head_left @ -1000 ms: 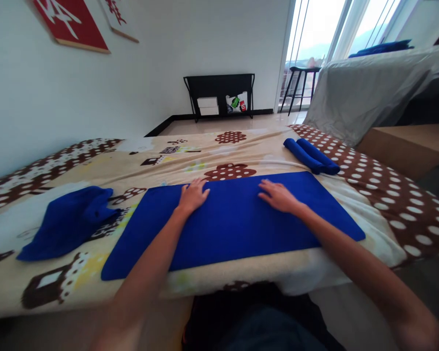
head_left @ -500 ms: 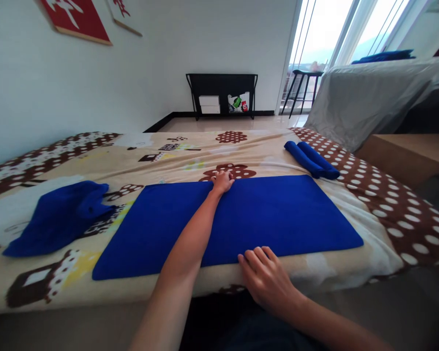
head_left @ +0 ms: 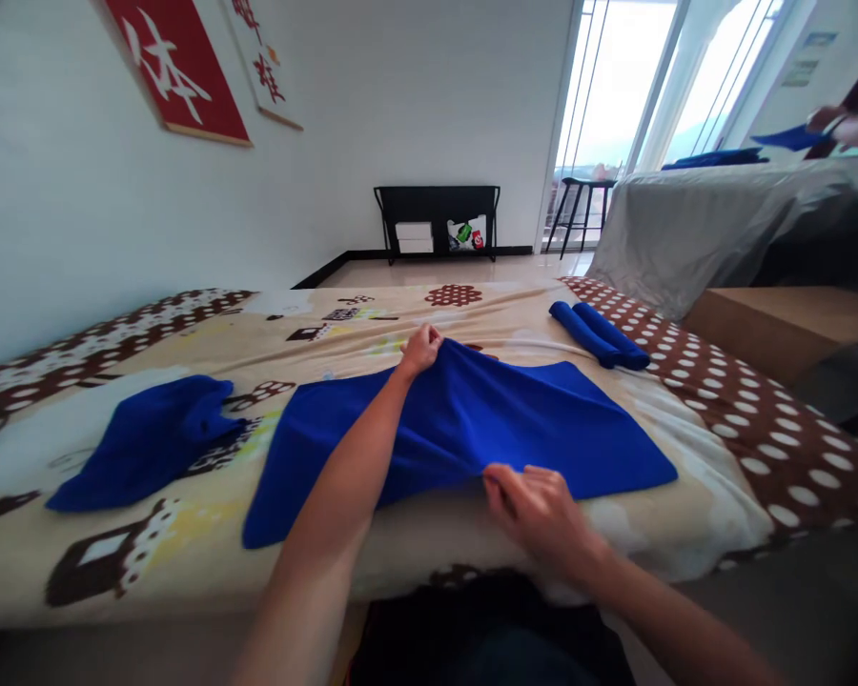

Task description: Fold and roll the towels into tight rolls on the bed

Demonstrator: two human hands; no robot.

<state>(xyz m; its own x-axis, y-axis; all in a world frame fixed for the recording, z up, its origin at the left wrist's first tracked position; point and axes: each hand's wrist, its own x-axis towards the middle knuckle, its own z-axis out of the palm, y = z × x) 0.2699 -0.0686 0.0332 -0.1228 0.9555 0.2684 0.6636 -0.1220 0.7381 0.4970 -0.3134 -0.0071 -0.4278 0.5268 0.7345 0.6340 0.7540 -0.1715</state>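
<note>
A blue towel lies spread on the patterned blanket, its middle lifted and creased between my hands. My left hand pinches its far edge near the middle and holds it raised. At the near edge, my right hand grips the cloth with the fingers closed. The towel's outer ends still rest on the blanket. To the left lies a crumpled blue cloth. Two rolled blue towels sit side by side at the far right, apart from both hands.
At upper right, another person's hand holds a blue cloth above a table draped in a pale sheet. A cardboard-coloured box stands below it. Against the back wall is a black rack; a stool is by the window.
Both hands have closed on the towel and raised its middle, so the flat cloth now has folds. The view has tilted up, and another person's hand with a blue cloth has appeared.
</note>
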